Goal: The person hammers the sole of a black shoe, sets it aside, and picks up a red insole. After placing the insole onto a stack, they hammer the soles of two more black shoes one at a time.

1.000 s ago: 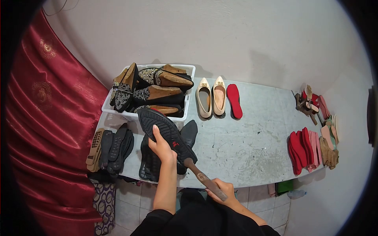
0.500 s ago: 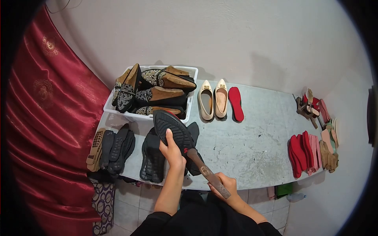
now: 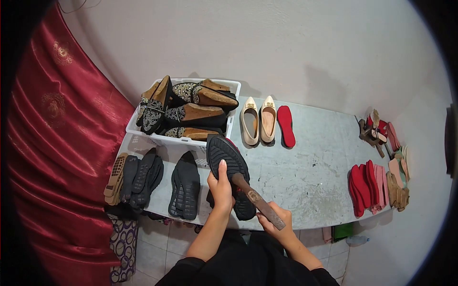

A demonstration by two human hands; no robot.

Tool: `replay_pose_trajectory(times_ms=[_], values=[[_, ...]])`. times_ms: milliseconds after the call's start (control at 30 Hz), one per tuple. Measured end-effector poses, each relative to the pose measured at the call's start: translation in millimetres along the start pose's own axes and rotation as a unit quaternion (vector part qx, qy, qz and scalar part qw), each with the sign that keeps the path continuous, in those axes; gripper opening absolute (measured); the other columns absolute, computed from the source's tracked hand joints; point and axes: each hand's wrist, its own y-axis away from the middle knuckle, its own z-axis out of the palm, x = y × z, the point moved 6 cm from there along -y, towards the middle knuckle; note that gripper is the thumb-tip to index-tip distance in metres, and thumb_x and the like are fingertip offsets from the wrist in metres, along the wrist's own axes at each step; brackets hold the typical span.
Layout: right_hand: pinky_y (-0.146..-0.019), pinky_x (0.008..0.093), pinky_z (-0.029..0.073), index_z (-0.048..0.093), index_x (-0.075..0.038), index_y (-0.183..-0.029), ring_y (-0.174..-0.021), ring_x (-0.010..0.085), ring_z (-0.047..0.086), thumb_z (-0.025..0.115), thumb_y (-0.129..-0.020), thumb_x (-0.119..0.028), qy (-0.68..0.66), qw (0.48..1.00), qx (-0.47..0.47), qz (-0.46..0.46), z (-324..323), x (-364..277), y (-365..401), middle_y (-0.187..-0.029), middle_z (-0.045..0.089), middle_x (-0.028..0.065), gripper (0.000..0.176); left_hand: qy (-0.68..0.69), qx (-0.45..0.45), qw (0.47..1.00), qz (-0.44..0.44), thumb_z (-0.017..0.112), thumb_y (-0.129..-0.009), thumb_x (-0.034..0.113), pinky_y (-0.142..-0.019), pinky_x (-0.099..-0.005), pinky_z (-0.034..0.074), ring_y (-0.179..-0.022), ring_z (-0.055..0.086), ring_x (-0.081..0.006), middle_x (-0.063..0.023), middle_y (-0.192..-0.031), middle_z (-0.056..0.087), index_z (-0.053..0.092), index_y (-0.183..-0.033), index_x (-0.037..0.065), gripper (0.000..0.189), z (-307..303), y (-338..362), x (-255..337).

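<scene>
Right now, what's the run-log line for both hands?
left hand: grips black shoe, sole toward camera | right hand: holds hammer-like tool, one end over sole | beyond: white basket with shoes

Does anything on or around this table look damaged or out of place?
The tabletop looks worn: dark specks and a scuffed patch mark it, left of the row of red insoles. What looks like a clear bottle lies on the floor, an odd place for one. I see no spill.
</scene>
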Motion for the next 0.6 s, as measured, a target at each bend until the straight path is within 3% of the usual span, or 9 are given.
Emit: replay_pose_trajectory(times_ms=[200,300,400,467,600], values=[[-0.046,0.0280,0.042,0.058,-0.003,-0.079,-0.049,0.0220,0.057,0.066,-0.073,-0.014,0.023,1.000,0.002,0.012,-0.5,0.6,6.0,-0.059,0.055,0.0097,0.015,0.016,-0.041,0.999,-0.010,0.053,-0.089,0.024,-0.070,-0.0237,0.044,-0.077,0.055,-0.0108,-0.0044,-0.088,0.059,0.057,-0.096,-0.002,0.027,-6.3,-2.4,-14.6],[-0.047,0.0298,0.044,0.057,-0.006,-0.079,-0.051,0.0246,0.060,0.070,-0.070,-0.017,0.015,0.999,0.012,0.032,0.7,2.1,9.1,-0.059,0.058,0.0091,0.020,0.013,-0.064,0.997,0.033,0.052,-0.089,0.022,-0.075,-0.0241,0.044,-0.080,0.054,-0.0115,-0.0051,-0.089,0.059,0.057,-0.098,-0.002,0.026,-11.3,-1.4,-16.5],[-0.049,0.0286,0.045,0.058,-0.004,-0.081,-0.054,0.0240,0.061,0.070,-0.072,-0.018,-0.046,0.996,0.052,0.058,-4.2,0.8,9.6,-0.062,0.059,0.0110,0.020,0.025,-0.106,0.994,0.031,0.051,-0.089,0.019,-0.078,-0.0247,0.043,-0.083,0.054,-0.0118,-0.0055,-0.091,0.059,0.056,-0.100,-0.002,0.024,-6.1,1.5,-14.1],[-0.054,0.0283,0.046,0.060,-0.002,-0.089,-0.060,0.0240,0.063,0.069,-0.073,-0.018,-0.067,0.991,0.084,0.076,-10.7,0.0,9.5,-0.067,0.061,0.0137,0.024,0.018,-0.166,0.985,0.033,0.053,-0.089,0.015,-0.078,-0.0240,0.043,-0.083,0.054,-0.0108,-0.0052,-0.092,0.059,0.056,-0.101,-0.002,0.021,2.0,6.6,-11.4],[-0.061,0.0275,0.047,0.061,0.000,-0.097,-0.065,0.0233,0.062,0.066,-0.075,-0.016,-0.040,0.994,0.046,0.090,-16.7,14.7,14.9,-0.076,0.062,0.0156,0.028,-0.047,-0.146,0.983,0.103,0.057,-0.086,0.010,-0.072,-0.0221,0.044,-0.077,0.053,-0.0080,-0.0038,-0.089,0.061,0.057,-0.097,-0.004,0.018,3.7,18.2,-8.4]])
